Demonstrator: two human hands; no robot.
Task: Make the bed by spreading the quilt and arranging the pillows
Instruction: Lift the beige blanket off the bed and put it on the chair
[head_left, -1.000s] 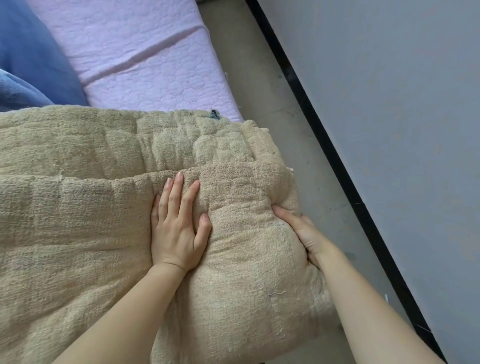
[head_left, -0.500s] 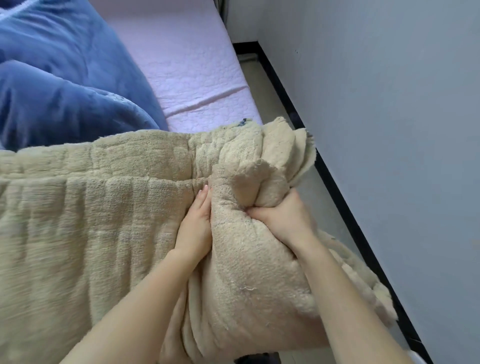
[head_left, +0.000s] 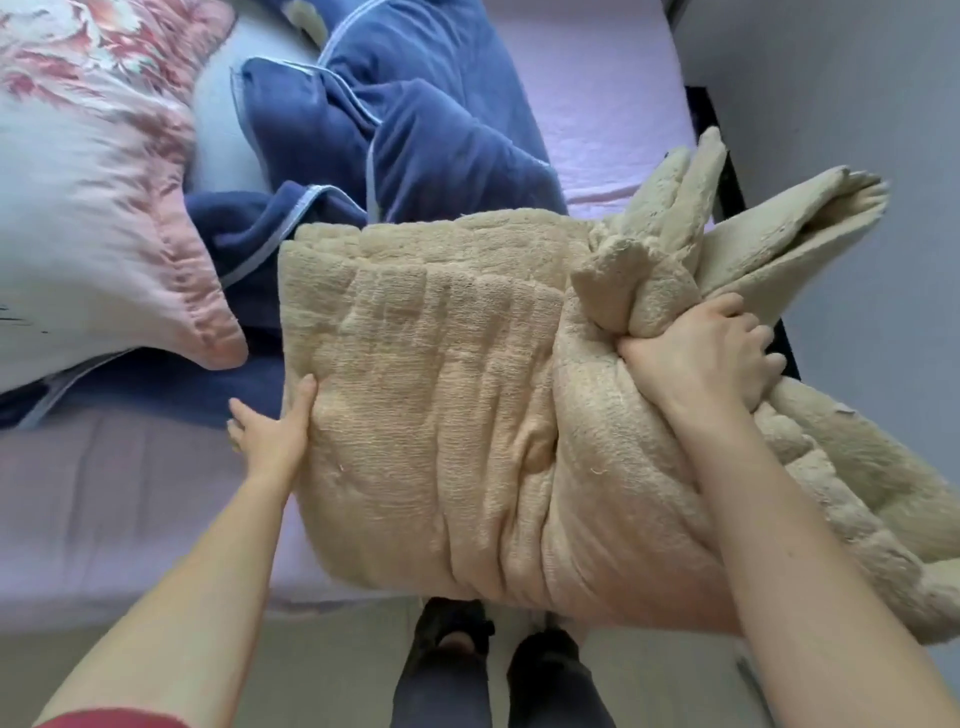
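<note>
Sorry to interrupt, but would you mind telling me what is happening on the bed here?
A person is handling a folded beige quilt at the edge of the bed. The right hand has a bunched corner in its grip, while the left hand lies open against the quilt's left edge. A blue blanket and floral pillow lie behind.

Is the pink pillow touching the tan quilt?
Apart. The head view shows blue blanket and blue sheet between the pillow corner and the quilt edge.

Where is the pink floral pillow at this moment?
In the head view the pink floral pillow lies at the upper left on the bed, beside the crumpled blue blanket and left of the beige quilt.
</note>
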